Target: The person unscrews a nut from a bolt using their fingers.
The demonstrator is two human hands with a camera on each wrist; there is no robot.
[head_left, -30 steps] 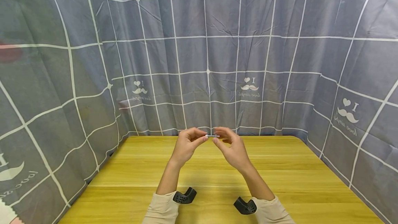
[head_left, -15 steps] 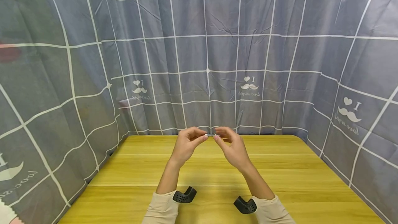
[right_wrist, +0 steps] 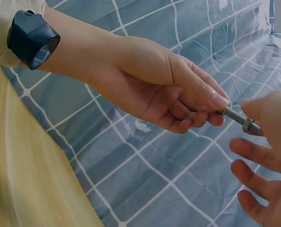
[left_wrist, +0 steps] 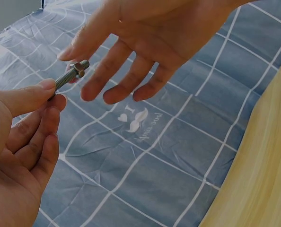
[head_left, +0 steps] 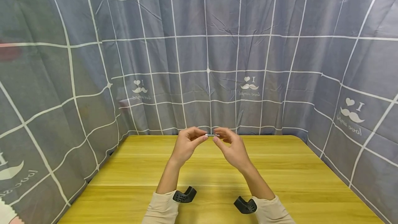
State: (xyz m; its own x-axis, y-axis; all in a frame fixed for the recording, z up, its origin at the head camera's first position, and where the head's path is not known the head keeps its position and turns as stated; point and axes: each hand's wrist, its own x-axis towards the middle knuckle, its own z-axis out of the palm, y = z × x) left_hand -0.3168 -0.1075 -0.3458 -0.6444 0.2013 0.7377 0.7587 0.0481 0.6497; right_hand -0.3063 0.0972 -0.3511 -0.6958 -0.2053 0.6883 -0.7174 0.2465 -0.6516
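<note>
Left hand (head_left: pixel 186 146) pinches bolt (left_wrist: pixel 65 79) at one end, same as half a second ago; bolt raised above counter (head_left: pixel 211 172), nut (left_wrist: pixel 79 70) near its free end. Change: right hand (head_left: pixel 234 150) now has thumb backed off bolt, fingers loosely spread; can't tell if index touches nut.

Bolt (left_wrist: pixel 65 80) between left hand (head_left: pixel 186 147) and right hand (head_left: pixel 234 149), nut (left_wrist: pixel 79 69) on its end nearer the right, tabletop (head_left: pixel 211 172) below both, curtain (head_left: pixel 224 54) beyond and either side.
</note>
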